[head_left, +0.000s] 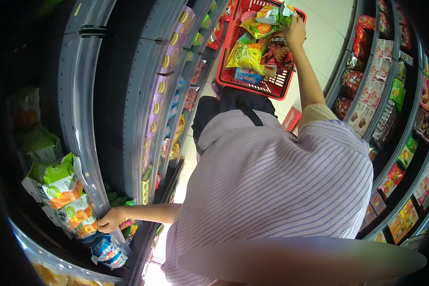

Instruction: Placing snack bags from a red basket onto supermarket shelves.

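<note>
My right hand [296, 33] is stretched over a red shopping basket [291, 86]. Its fingers are closed on a green-and-white snack bag [287, 14] at the basket's far end. In the basket lie a yellow snack bag [247, 56], a dark brown-red bag [275, 49] and a blue packet [248, 76]. At the lower left, my left hand [110, 220] has its fingers curled over the clear front rail of a shelf [91, 167]. Just beyond those fingers stand orange, green and white snack packs [64, 193]. A blue-and-white bag [108, 251] sits nearer, beside the same rail.
Shelves with purple packs [176, 47] and small bags line the left side. More shelves with boxes [367, 95] and bags rise on the right. Pale tiled floor [326, 26] shows between them. A red box-like thing [291, 119] lies beside my body.
</note>
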`<move>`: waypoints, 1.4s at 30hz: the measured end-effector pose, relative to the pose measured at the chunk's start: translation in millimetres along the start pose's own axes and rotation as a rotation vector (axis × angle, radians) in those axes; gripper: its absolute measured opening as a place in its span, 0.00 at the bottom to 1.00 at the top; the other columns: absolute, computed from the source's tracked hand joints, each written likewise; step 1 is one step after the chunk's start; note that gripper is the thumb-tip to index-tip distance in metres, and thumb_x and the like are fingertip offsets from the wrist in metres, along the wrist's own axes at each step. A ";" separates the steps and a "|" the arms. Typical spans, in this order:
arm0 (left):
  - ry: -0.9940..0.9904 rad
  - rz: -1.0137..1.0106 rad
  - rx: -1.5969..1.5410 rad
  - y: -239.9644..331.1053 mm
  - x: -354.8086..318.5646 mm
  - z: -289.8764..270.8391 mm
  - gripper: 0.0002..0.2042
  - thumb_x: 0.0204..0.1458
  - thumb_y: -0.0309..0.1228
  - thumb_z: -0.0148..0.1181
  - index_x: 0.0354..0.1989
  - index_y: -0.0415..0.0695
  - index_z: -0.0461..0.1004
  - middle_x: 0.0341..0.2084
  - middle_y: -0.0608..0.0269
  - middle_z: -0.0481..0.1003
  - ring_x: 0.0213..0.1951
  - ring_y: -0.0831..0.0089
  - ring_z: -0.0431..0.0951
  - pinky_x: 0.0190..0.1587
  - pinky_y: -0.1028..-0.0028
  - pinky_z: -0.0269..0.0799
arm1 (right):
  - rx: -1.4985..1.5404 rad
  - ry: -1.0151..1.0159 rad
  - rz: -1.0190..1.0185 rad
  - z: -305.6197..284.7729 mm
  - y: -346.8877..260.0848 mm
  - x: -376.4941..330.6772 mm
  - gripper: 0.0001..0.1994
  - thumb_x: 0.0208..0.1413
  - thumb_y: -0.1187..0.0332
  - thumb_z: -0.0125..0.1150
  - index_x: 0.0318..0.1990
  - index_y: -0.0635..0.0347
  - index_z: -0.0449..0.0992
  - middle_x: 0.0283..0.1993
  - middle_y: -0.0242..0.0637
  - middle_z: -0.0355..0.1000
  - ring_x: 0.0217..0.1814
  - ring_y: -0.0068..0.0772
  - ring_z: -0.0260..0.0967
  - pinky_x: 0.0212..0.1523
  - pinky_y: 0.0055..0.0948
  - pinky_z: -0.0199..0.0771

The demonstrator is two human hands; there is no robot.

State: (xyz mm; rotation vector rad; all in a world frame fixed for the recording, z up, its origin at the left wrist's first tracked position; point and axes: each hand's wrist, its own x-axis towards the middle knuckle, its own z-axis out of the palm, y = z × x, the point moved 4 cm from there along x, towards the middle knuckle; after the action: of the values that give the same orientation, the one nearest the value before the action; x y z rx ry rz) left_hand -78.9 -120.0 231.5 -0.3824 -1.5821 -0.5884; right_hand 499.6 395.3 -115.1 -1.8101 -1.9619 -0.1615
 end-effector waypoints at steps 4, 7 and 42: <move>0.023 -0.007 0.010 -7.9 0.4 -1.6 0.14 0.52 0.35 0.47 0.21 0.37 0.71 0.20 0.50 0.70 0.26 0.56 0.67 0.33 0.60 0.62 | -0.117 -0.161 0.024 29.2 18.0 29.9 0.19 0.45 0.58 0.63 0.41 0.60 0.69 0.45 0.43 0.69 0.47 0.47 0.67 0.43 0.44 0.70; 0.038 -0.018 0.018 -12.3 -1.0 -0.7 0.13 0.50 0.33 0.48 0.20 0.38 0.70 0.19 0.53 0.69 0.25 0.58 0.66 0.33 0.61 0.62 | -0.264 -0.237 -0.038 45.2 17.5 33.5 0.19 0.46 0.57 0.62 0.42 0.59 0.71 0.46 0.41 0.69 0.48 0.45 0.67 0.43 0.42 0.70; 0.164 0.036 -0.083 -10.1 -3.3 -0.3 0.13 0.50 0.33 0.49 0.18 0.40 0.69 0.17 0.58 0.68 0.24 0.62 0.66 0.31 0.63 0.62 | 2.685 -0.155 0.726 -50.6 -170.8 11.7 0.10 0.60 0.63 0.47 0.38 0.60 0.68 0.41 0.37 0.67 0.45 0.32 0.65 0.47 0.33 0.68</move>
State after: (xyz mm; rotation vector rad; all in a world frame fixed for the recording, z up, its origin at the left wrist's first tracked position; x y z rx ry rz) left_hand -84.1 -128.1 226.9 -0.4134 -1.3941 -0.6431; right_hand 346.9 364.8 -27.8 -0.1898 -0.0589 1.7372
